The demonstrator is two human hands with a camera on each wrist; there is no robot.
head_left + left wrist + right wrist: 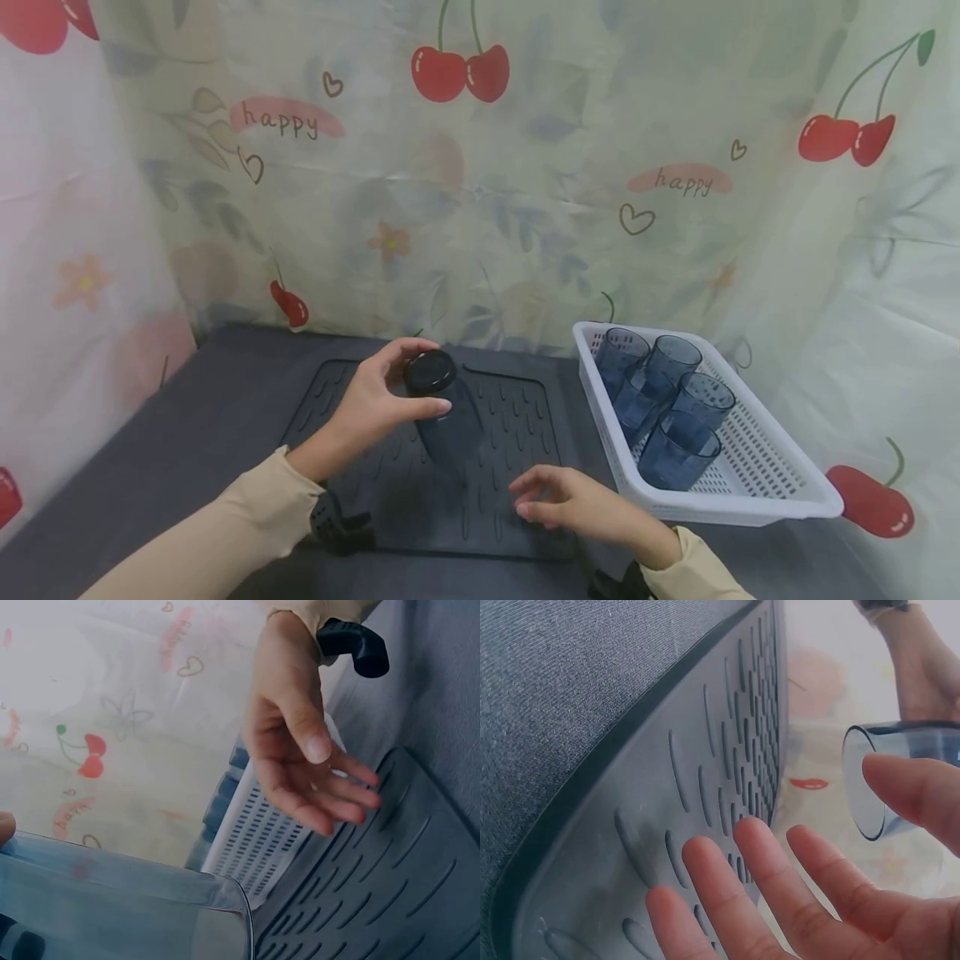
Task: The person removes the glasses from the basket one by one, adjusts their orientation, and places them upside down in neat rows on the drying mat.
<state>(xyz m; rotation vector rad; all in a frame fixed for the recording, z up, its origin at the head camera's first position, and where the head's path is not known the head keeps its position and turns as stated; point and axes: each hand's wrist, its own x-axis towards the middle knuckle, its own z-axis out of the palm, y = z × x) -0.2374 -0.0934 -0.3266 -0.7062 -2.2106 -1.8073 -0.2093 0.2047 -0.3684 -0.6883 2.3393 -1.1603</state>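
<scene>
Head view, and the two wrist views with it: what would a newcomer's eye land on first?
Probably the bluish glass in the left hand, held mouth-down above the dark ribbed mat. Next, the white basket right of the mat in the head view, with five blue glasses inside. Behind it all, bright red cherries stand out on the pale curtain.

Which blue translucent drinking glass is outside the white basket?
The blue translucent glass in the left hand, above the dark ridged mat; the other five sit inside the white perforated plastic basket.
</scene>
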